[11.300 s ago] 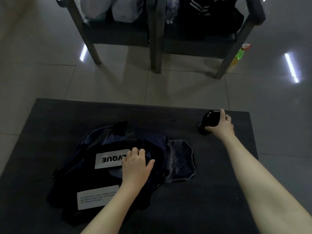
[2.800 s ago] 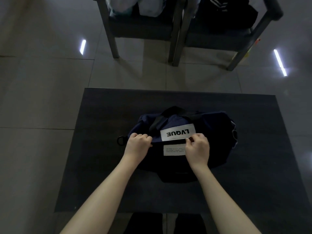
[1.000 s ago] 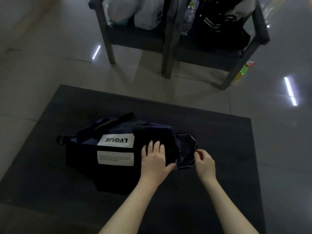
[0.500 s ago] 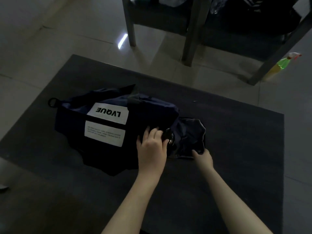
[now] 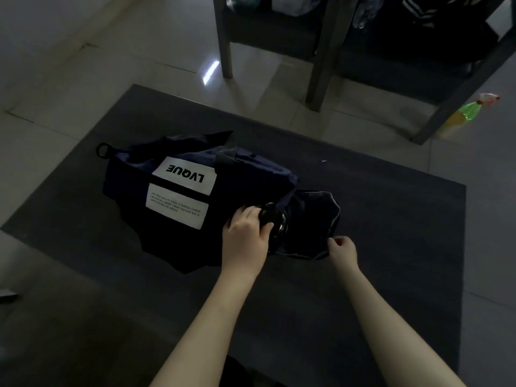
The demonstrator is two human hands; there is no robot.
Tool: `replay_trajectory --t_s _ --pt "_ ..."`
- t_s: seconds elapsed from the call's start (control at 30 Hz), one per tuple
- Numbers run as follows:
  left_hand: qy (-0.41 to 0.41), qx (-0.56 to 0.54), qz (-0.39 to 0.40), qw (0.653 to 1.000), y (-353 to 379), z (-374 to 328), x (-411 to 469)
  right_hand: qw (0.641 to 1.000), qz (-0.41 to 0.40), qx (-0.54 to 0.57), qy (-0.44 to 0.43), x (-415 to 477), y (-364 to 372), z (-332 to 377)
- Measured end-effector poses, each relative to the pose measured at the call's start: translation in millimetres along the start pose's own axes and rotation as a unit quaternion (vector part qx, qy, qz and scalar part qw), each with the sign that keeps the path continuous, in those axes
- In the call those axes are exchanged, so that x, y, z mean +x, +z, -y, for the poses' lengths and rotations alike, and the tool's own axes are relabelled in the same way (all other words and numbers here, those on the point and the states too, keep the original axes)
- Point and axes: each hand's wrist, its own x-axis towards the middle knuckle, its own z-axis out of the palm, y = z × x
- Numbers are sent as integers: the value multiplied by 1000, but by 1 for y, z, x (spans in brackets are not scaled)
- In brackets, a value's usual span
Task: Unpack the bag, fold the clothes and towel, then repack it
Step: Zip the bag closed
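Across the table (image 5: 391,219) the bag (image 5: 251,174) is lying lengthwise; at its right end our left hand (image 5: 244,238) is gripping a black round container (image 5: 276,224), our right hand (image 5: 343,250) pinching the open flap (image 5: 312,219).

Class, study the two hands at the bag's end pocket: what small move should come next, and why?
Probably push the black round object deeper into the end pocket: the left hand grips it at the pocket's mouth, while the right hand pinches the pocket's edge, seemingly holding it open.
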Motion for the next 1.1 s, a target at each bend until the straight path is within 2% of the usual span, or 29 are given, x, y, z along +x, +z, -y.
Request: replay_trajectory --t_s 0.1,0.2,0.33,0.57,0.73,0.93,1.0,1.1 --pt "-13 1 6 1000 -3 -3 -3 997 31 65 -34 -25 -3 -1" --pt "-26 -10 11 1000 -6 -6 -4 979 108 158 -71 -56 0 4" --pt "-20 -41 13 999 -10 -6 -6 966 177 154 -111 -92 12 15" --pt "7 -116 2 993 -11 3 -25 956 212 156 -129 -125 30 3" --pt "13 -148 25 989 -10 11 -34 949 221 182 -135 -128 45 4" --pt "103 -97 140 980 -17 28 -34 939 248 204 -126 -125 43 1" --pt "128 -39 144 981 -13 33 -39 943 229 188 -151 -122 43 -3" --pt "145 31 93 985 0 35 -43 941 191 203 -191 -119 42 -1"
